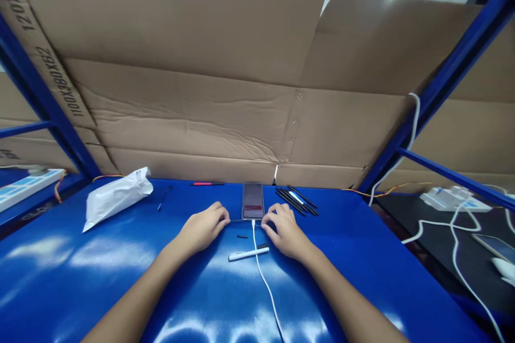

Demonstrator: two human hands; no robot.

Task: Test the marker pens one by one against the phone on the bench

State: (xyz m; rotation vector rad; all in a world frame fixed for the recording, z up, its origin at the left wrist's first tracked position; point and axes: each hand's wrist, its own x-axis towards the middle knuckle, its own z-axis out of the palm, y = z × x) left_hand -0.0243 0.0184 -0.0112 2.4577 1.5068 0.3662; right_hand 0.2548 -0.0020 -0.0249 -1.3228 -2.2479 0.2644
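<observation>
The left hand [205, 228] lies knuckles up on the blue table [100, 278], fingers curled inward, their tips just beside the near left corner of the phone [252, 199]; whether they pinch anything cannot be told. The right hand [284, 230] mirrors it, fingers bent and narrow, tips at the phone's near right corner, close to where the white cable [263, 278] enters; whether it grips the plug cannot be told either.

The phone lies flat between the two hands, near the middle of the table and closer to its far edge. It is a slim dark slab with its long side running away from the person, and its screen is lit in a blurred grey with a reddish band across it. The cable leaves its near end and runs toward the near edge of the table.

Just in front of the hands lie a small black piece [242, 236] and a white pen [248, 253], the pen touching the cable. Right of the phone is a fan of thin black sticks [298, 201]. Near the far edge lies a red pen [207, 184], and toward the far left corner a white bag [116, 195]. A cardboard sheet [193, 107] stands behind the far edge
</observation>
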